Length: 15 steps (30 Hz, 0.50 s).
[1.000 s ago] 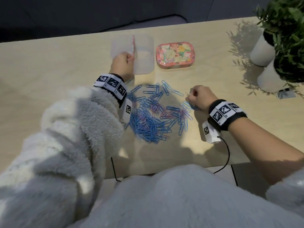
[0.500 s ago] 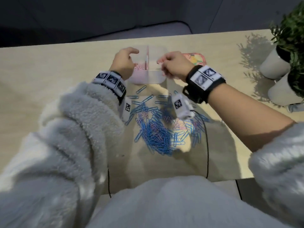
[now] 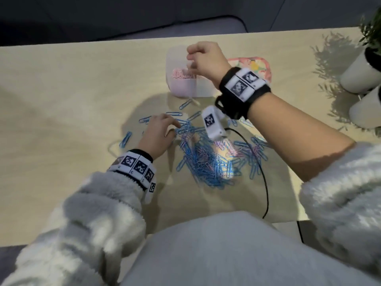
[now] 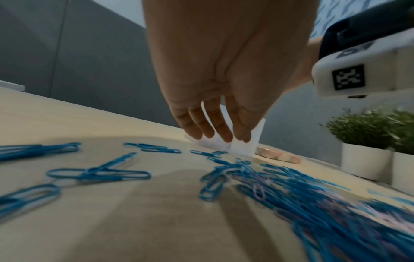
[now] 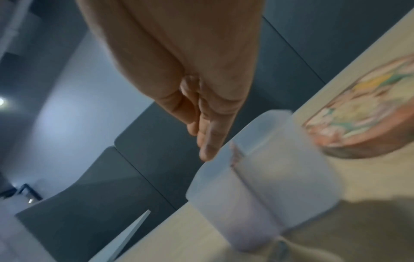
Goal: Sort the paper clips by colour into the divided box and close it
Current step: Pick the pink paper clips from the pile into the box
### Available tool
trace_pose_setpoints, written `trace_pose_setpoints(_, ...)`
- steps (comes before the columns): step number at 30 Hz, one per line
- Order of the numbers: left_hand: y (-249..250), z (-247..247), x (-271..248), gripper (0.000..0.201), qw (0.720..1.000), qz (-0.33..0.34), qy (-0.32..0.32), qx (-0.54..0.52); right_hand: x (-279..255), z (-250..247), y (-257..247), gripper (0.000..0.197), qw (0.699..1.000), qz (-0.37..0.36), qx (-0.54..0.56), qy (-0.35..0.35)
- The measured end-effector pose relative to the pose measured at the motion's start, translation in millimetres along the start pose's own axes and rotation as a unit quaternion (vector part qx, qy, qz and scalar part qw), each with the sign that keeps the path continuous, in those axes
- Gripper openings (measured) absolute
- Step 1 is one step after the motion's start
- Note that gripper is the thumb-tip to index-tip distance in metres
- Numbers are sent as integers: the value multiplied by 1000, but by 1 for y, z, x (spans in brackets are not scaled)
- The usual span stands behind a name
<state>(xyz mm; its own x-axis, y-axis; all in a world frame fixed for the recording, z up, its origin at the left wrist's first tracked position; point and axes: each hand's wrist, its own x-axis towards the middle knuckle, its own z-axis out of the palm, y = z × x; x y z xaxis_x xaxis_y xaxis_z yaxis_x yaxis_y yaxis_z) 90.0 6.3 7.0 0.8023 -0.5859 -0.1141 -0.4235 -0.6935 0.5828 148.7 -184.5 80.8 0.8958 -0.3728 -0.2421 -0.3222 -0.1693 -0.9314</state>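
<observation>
- A translucent divided box (image 3: 192,87) sits at 12 o'clock on the table (image 3: 61,112), pink clips (image 3: 181,73) in its left compartment.
- The right hand (image 3: 206,60) hovers over it, fingers loosely together; whether it holds a clip I cannot tell.
- Mixed paper clips (image 3: 208,159), mostly blue, lie at centre.
- The left hand (image 3: 158,134), fingers relaxed and apart, rests at the pile's 9 o'clock edge.
- Sorting appears mid-way; next calls for picking another clip.
- The floral lid (image 3: 255,66) waits at 1 o'clock.

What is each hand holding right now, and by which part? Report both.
Left hand: nothing; its fingers hang relaxed above the blue paper clips. Right hand: above the divided box, fingers drawn together, but the blur hides whether it pinches a clip.
</observation>
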Motion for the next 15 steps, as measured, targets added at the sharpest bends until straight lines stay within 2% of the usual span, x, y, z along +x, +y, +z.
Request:
trace_pose_setpoints(1,4,4,-3,21,1000,10,-2,10,-11,-8,9,21,1000,-12,-2,-10)
trace_pose_setpoints(3,11,14,-8,19,999,25,-13,24,-41,-24,33,20,990,-45,-109,-76)
trace_pose_setpoints(5,17,23,-15,19,999,41,-20,28,-67,-36,71,20,950,-77,-267,-140)
trace_pose_setpoints(8,21,34,-24,25,994,90,-38,52,-93,-42,118,18,900,-71,-389,-184)
trace_pose_setpoints(11,21,39,-33,28,984,136,-73,86,-100,-48,136,12,893,-80,-416,-154)
trace_pose_setpoints(13,19,39,-40,28,982,132,-104,86,-99,-52,134,17,905,-72,-409,-94)
trace_pose_setpoints(15,16,38,-45,27,984,123,-109,65,-98,-48,125,21,912,-78,-397,-67)
